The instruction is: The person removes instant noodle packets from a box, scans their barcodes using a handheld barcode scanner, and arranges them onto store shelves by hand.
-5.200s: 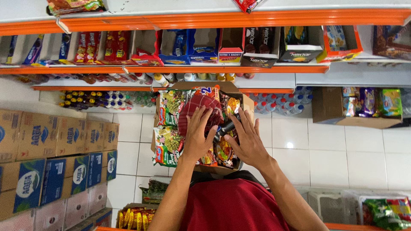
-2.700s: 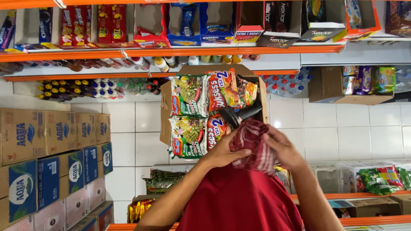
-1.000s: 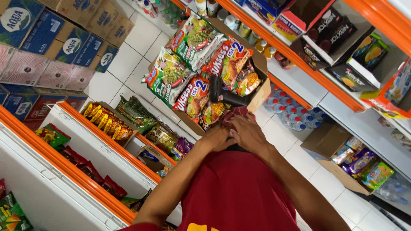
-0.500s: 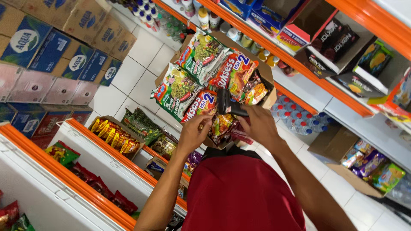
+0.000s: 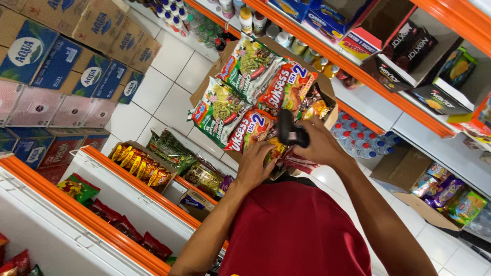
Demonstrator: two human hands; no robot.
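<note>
Right hand grips a black scanner over the carton. Left hand pinches a noodle packet there. Probably light, crinkly, slippery; grab edges.

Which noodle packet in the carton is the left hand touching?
The left hand rests on the lower red-and-orange noodle packet; the green packets and the upper red-and-orange packet lie beyond its fingers.
</note>
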